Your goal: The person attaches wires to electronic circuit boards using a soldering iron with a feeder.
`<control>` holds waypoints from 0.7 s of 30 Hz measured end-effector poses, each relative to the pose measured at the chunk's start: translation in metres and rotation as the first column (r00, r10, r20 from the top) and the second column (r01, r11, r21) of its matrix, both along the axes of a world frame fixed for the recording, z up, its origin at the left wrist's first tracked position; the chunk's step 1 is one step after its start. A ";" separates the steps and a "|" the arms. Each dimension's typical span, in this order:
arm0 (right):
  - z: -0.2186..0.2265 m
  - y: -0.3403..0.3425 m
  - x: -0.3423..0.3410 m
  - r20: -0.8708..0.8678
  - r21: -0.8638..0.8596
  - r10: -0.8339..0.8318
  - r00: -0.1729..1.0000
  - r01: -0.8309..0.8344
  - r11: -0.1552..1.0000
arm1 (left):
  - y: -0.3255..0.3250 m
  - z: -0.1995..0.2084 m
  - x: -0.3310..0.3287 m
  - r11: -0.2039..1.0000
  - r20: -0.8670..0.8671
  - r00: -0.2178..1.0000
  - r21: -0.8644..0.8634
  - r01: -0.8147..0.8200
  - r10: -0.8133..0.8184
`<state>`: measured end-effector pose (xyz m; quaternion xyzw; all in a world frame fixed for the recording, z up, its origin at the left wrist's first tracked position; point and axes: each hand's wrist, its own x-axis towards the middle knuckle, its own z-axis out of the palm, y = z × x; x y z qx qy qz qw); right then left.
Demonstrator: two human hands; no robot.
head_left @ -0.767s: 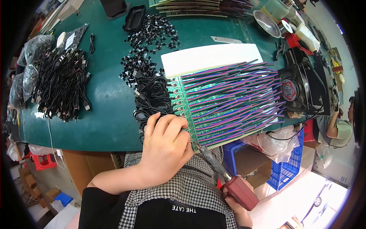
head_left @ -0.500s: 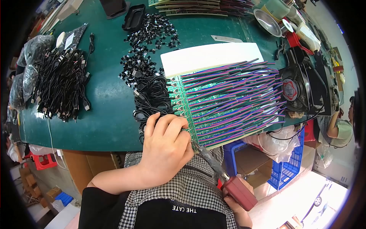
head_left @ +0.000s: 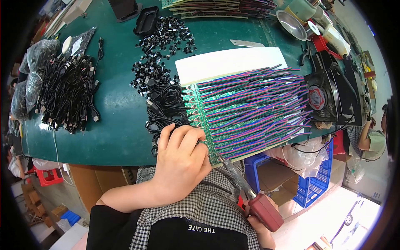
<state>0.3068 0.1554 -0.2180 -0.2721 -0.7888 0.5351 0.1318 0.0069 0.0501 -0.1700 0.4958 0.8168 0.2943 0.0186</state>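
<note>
A: What's each hand doing?

B: The right hand [head_left: 258,224], low and right of centre, is wrapped round a dark red, block-handled tool with a long grey shaft [head_left: 266,211]. The left hand [head_left: 181,158], near the centre, has its fingers bent close together; their tips are hidden, so I can't tell what they pinch.

A: Why there?

B: Probably to steady the green, wire-covered circuit-board panel [head_left: 201,110], mid-frame, with the tool's tip at or just beside its lower edge.

A: And the thin blue, pink and black wires [head_left: 254,109]?

B: They run toward the frame's right, likely leaving the panel's left strip exposed. Coiled black cables [head_left: 170,100] lie beside that strip, presumably for easy left-hand reach.
</note>
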 end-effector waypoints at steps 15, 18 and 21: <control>-0.005 -0.008 0.003 -0.024 -0.097 -0.123 0.992 0.120 0.988 | -0.001 0.000 -0.001 1.000 0.009 1.000 -0.007 0.003 -0.003; -0.007 -0.008 0.007 -0.031 -0.106 -0.134 0.990 0.130 0.986 | -0.007 -0.001 -0.005 0.999 0.077 0.996 0.028 0.045 -0.047; -0.008 -0.009 0.009 -0.053 -0.144 -0.146 0.988 0.137 0.980 | -0.015 -0.002 -0.011 0.994 0.161 0.982 0.055 0.094 -0.101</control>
